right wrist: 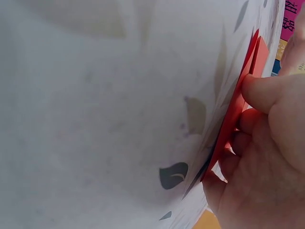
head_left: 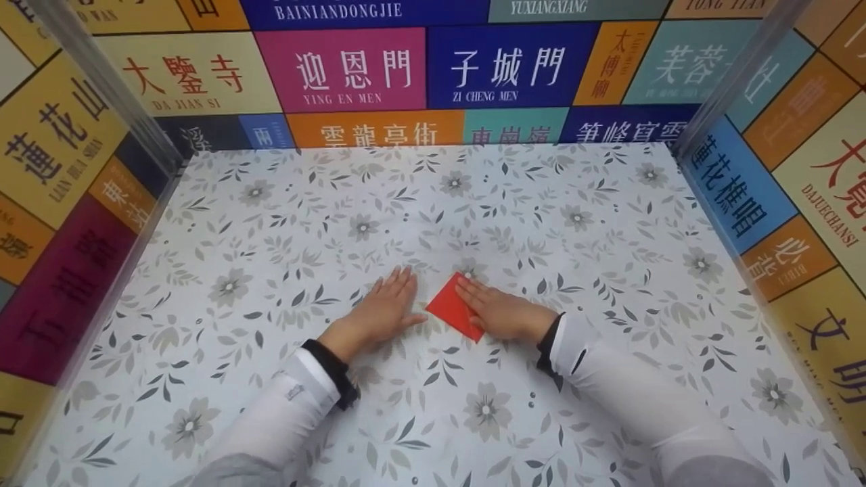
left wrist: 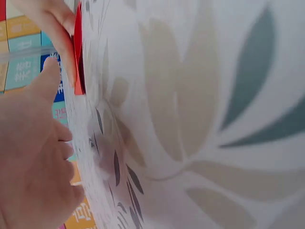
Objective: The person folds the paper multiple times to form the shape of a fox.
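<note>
A small red folded paper (head_left: pixel 454 309) lies flat on the floral tablecloth (head_left: pixel 270 237) near the middle of the table. My right hand (head_left: pixel 497 310) lies flat on the paper's right part, fingers straight and pressing it down. My left hand (head_left: pixel 387 308) rests flat on the cloth just left of the paper, its thumb reaching toward the paper's near left edge. In the left wrist view the red paper (left wrist: pixel 78 52) shows edge-on beside my left hand (left wrist: pixel 35 157). In the right wrist view the red paper (right wrist: pixel 234 112) sits under my right hand (right wrist: pixel 267 157).
Walls covered in coloured panels with Chinese place names enclose the table on the left (head_left: pixel 61 203), back (head_left: pixel 433 67) and right (head_left: pixel 798 189). The floral cloth stretches on all sides of the hands.
</note>
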The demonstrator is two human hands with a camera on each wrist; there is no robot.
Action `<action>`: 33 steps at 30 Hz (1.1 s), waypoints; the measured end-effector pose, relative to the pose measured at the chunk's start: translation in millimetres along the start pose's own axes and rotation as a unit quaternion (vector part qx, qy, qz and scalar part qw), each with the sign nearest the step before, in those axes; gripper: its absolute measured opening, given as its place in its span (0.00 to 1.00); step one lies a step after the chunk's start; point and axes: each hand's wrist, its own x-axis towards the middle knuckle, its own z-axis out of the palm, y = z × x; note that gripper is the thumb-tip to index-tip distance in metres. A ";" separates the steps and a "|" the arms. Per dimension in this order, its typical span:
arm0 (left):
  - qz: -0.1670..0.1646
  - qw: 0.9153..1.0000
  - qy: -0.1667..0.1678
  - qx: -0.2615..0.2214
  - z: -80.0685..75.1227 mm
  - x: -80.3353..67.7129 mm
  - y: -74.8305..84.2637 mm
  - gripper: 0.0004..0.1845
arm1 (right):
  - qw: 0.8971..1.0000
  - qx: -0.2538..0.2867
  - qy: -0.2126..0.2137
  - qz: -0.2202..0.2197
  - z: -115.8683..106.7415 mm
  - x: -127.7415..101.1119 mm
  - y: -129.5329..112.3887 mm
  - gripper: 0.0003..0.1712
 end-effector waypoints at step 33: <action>-0.048 0.999 -0.008 0.021 11.5 50.9 37.4 0.44 | 0.998 0.014 0.037 -0.046 4.3 -3.1 7.1 0.36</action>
